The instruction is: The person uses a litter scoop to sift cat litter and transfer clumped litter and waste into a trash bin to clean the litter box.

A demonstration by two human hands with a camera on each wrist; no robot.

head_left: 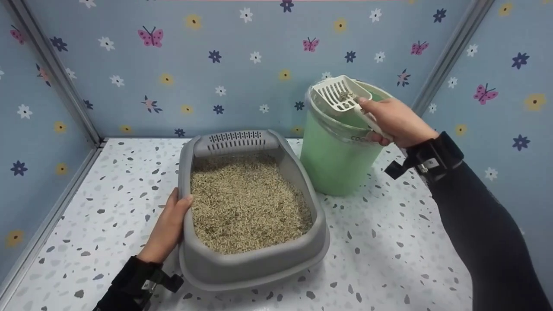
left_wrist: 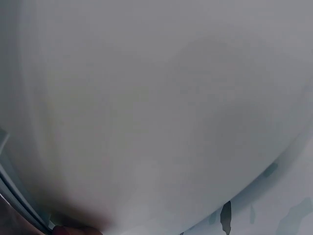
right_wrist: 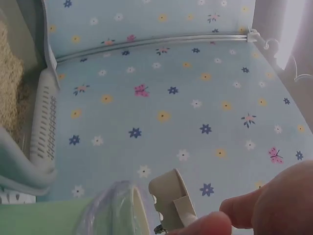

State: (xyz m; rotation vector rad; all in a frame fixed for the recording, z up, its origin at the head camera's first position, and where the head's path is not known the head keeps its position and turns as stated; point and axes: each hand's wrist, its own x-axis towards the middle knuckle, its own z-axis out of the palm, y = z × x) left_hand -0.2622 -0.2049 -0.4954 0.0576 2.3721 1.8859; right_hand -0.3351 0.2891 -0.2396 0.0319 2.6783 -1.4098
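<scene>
My right hand [head_left: 395, 120] grips the handle of a white slotted litter scoop [head_left: 339, 91], held over the mouth of a green trash bin [head_left: 337, 160]. A few clumps of litter [head_left: 345, 96] lie in the scoop. In the right wrist view the scoop [right_wrist: 171, 198] shows from behind, beside the bin's bagged rim [right_wrist: 115, 210]. My left hand [head_left: 168, 224] holds the left side wall of a grey litter box [head_left: 255, 272], its thumb over the rim. Tan pellet litter [head_left: 250, 203] fills the box floor. Grey plastic fills most of the left wrist view.
A clear plastic liner [head_left: 330, 125] is folded over the bin's rim. Box and bin stand side by side on a white speckled tabletop [head_left: 108, 194]. Blue flowered panels [head_left: 242, 65] enclose the back and both sides, with metal posts [head_left: 449, 52] at the corners.
</scene>
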